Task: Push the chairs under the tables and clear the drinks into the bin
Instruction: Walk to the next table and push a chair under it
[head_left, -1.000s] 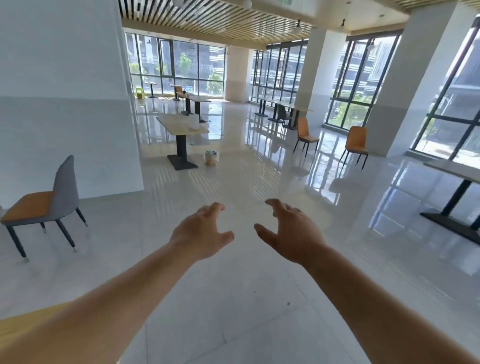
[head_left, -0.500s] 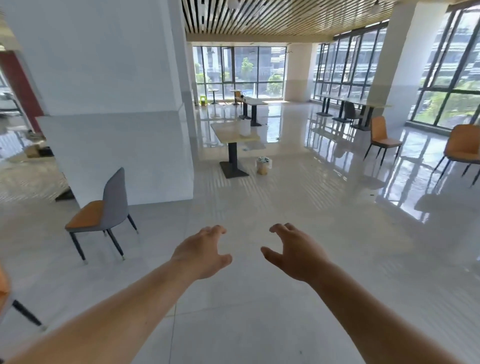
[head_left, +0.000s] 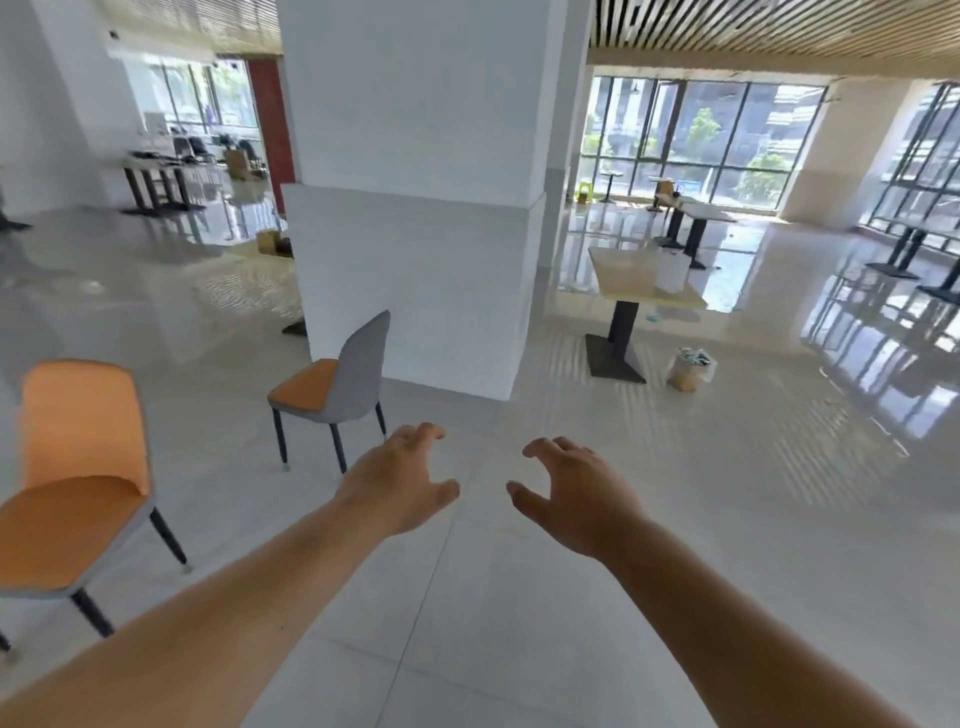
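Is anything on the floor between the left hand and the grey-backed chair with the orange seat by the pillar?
Nothing visible. Only bare pale floor tile lies between the open left hand and the grey-backed chair with the orange seat. The all-orange chair stands off to the left, outside that path.

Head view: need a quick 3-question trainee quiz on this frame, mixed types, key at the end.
1. True or false: the left hand is gripping the grey-backed chair.
2. Multiple choice: the bin stands A) on the table, B) on the floor beside the table's base, C) against the pillar.
3. Fill in: the chair at the left edge has an ______ seat and back.

Key
1. False. Both the left hand and the right hand are open and empty over the floor.
2. B
3. orange
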